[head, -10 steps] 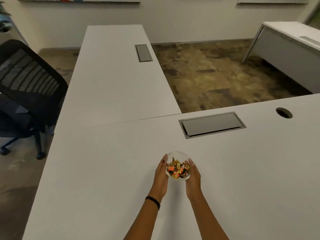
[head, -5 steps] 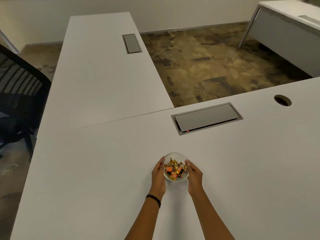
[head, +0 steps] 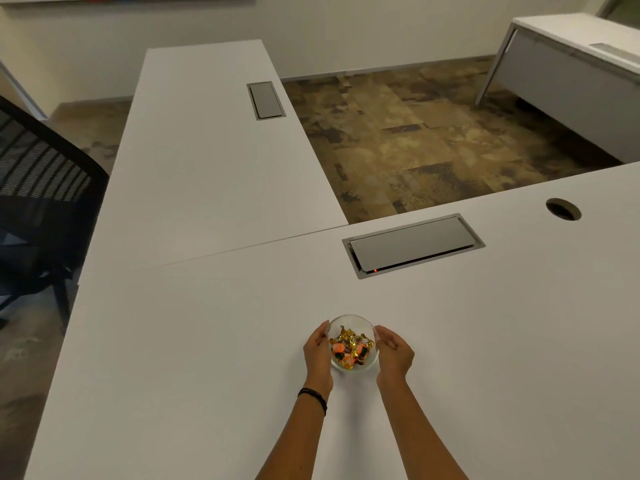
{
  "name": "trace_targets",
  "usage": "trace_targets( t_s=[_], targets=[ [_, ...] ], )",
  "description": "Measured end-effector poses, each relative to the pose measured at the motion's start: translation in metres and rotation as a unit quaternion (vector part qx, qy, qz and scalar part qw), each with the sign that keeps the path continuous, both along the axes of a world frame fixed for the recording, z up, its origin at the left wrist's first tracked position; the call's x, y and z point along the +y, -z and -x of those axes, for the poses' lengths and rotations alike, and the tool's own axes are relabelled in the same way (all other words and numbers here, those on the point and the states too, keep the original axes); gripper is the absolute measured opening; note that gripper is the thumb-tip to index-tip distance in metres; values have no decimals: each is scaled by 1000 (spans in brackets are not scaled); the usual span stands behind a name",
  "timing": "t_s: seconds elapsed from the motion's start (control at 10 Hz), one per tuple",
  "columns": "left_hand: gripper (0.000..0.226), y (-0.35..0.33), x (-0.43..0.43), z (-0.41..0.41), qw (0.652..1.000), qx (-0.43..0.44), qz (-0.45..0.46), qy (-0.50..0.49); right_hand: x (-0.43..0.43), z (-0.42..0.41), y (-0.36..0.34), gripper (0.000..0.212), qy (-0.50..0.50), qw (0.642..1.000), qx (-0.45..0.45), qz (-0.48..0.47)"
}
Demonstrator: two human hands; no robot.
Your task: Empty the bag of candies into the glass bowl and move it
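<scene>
Clear glossy glass bowl (head: 353, 322) w/ shiny gold & orange foil-wrapped candies (head: 350, 346) on smooth matt white laminate counter (head: 194, 341); brushed grey metal cable hatch (head: 412, 244), black mesh chair back (head: 38, 168), mottled brown carpet floor (head: 408, 140).

Table (head: 207, 341) bare all round the bowl (head: 353, 342); only flush hatch (head: 414, 244) ahead and cable hole (head: 563, 209) far right. Chair (head: 38, 202) off left edge.

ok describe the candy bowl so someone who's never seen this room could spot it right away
On the near white desk, look toward its front edge, nearer than the grey cable hatch. The small glass bowl sits between the left hand and right hand. It alone holds gold and orange wrapped candies.
</scene>
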State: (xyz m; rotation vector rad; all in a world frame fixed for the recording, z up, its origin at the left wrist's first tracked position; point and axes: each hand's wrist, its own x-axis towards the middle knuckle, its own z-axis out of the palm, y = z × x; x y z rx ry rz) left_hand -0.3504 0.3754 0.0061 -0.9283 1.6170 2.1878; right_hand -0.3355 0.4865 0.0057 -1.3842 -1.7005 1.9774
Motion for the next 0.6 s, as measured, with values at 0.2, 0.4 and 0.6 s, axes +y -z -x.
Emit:
trace_targets(
  t_s=[0.2, 0.4, 0.6],
  targets=[
    [30, -19, -5, -4, 1000, -11, 2, 15, -11, 0, -24, 21, 22, 999, 21, -15],
    [36, -55, -21, -18, 998, 42, 25, 46, -31, -10, -50, 24, -13, 999, 27, -11],
    [36, -85, -60, -35, 991, 111, 51, 48, -70, -20, -87, 22, -66, 994, 79, -47]
  ],
)
